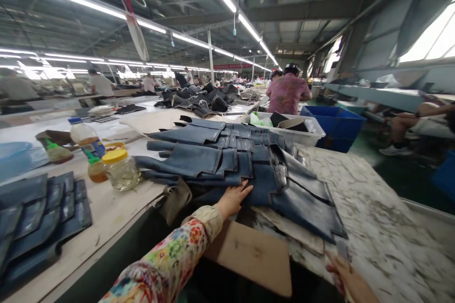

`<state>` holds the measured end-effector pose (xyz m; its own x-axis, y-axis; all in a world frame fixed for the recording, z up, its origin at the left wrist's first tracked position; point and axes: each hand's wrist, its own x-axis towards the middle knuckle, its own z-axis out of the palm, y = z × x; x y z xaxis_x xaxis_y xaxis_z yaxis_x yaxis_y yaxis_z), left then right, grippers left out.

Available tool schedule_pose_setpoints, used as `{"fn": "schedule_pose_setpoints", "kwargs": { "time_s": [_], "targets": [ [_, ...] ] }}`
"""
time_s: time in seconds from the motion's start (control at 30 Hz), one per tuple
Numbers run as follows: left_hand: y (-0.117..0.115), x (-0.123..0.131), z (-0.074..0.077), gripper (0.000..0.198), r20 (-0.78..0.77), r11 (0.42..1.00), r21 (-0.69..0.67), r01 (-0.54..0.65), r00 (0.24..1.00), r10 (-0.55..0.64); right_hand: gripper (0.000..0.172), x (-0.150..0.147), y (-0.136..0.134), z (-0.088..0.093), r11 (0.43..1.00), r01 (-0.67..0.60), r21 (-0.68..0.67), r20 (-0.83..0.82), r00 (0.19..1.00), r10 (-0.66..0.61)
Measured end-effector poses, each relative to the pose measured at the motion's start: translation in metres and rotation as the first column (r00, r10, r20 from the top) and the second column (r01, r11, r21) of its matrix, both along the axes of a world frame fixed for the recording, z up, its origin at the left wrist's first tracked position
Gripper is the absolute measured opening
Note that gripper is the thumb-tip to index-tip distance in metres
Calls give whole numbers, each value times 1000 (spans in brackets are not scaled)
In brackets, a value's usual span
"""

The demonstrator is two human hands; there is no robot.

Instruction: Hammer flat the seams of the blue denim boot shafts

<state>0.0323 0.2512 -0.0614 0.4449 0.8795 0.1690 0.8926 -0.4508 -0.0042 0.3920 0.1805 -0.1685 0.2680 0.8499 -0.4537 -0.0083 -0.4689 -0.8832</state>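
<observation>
My left hand [232, 200] lies on the near edge of a spread of overlapping dark blue leather-like pieces [262, 177], its fingers stretched out and apart. At the lower right, my right hand [350, 277] is closed around a tool with a flat grey end [342, 249], whose kind is blurred. That end is close to the corner of the nearest blue piece. A brown board [254, 255] is in front of me, below my left hand.
To the left stand a yellow-lidded jar [122, 173], a blue-capped bottle [85, 137] and a small green-tipped bottle [95, 169]. More layered blue pieces [46, 213] lie farther left. A white bin [313, 138], a blue crate [334, 128] and a person in purple [288, 91] are beyond.
</observation>
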Motion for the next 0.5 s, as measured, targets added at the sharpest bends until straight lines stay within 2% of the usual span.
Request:
{"fn": "schedule_pose_setpoints", "kwargs": {
  "time_s": [0.1, 0.2, 0.27, 0.37, 0.43, 0.5],
  "targets": [
    [-22, -5, 4, 59, 40, 999, 1, 41, 998, -41, 50, 10, -22, -5, 997, 40, 66, -15, 999, -39],
    [-57, -31, 8, 39, 77, 999, 28, 18, 997, -20, 52, 16, -44, -3, 996, 29, 85, -12, 1000, -28],
    [-80, -64, 12, 33, 83, 995, 65, -70, 994, 64, 52, 19, -54, 1, 998, 16, 55, -2, 1000, -15],
    [-104, -129, 21, 31, 66, 965, 123, -231, 972, 225, 49, 17, -62, 9, 999, -2, 34, 8, 1000, 2],
    [-110, -168, 29, 35, 25, 963, 121, -240, 971, 238, 45, 14, -64, 15, 999, -10, 47, 51, 999, 8],
    [-111, -194, 35, 42, -21, 970, 112, -218, 975, 221, 43, 10, -64, 22, 996, -46, 72, 97, 994, 39]
  ]
}}
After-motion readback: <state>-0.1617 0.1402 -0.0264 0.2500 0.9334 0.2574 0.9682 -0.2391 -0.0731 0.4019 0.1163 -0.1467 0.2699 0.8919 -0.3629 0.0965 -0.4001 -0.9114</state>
